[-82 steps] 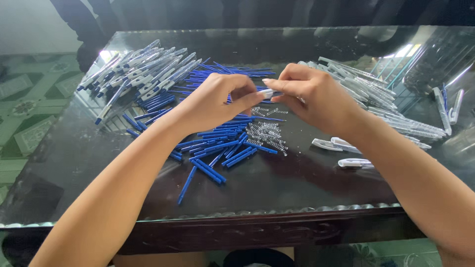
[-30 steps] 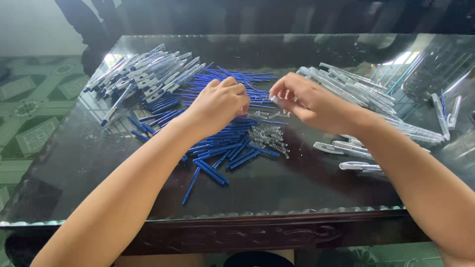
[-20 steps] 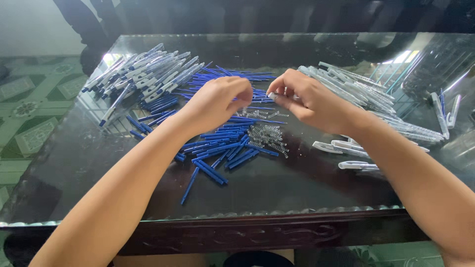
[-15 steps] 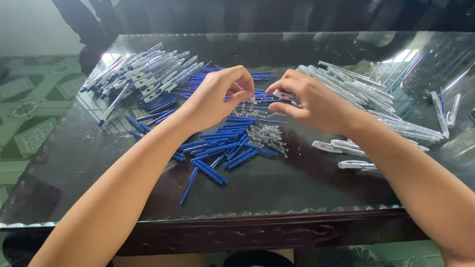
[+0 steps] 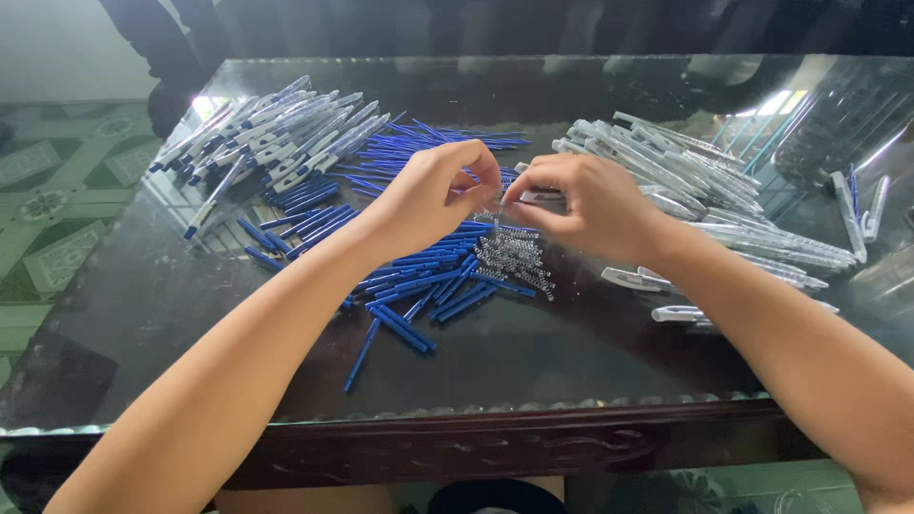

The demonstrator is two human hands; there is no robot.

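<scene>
My left hand [image 5: 433,195] and my right hand [image 5: 586,205] meet fingertip to fingertip just above the glass table [image 5: 143,286]. In my right hand lies a white pen barrel [image 5: 535,196], its end poking out toward the left hand. My left thumb and fingers pinch a small pen part against that end; it is too small to tell what it is. Below the hands lie a heap of blue pen pieces [image 5: 428,276] and a small pile of metal springs [image 5: 514,255].
Several assembled white-and-blue pens [image 5: 276,143] lie at the back left. White barrels [image 5: 685,176] are heaped at the right, with loose white pieces [image 5: 633,279] nearer me. A clear container [image 5: 838,124] stands far right. The table's dark wooden front edge [image 5: 476,443] is close.
My hands were apart over the piles a second ago; they have come together at the middle, the left fingers closing in a pinch against the barrel in my right hand.
</scene>
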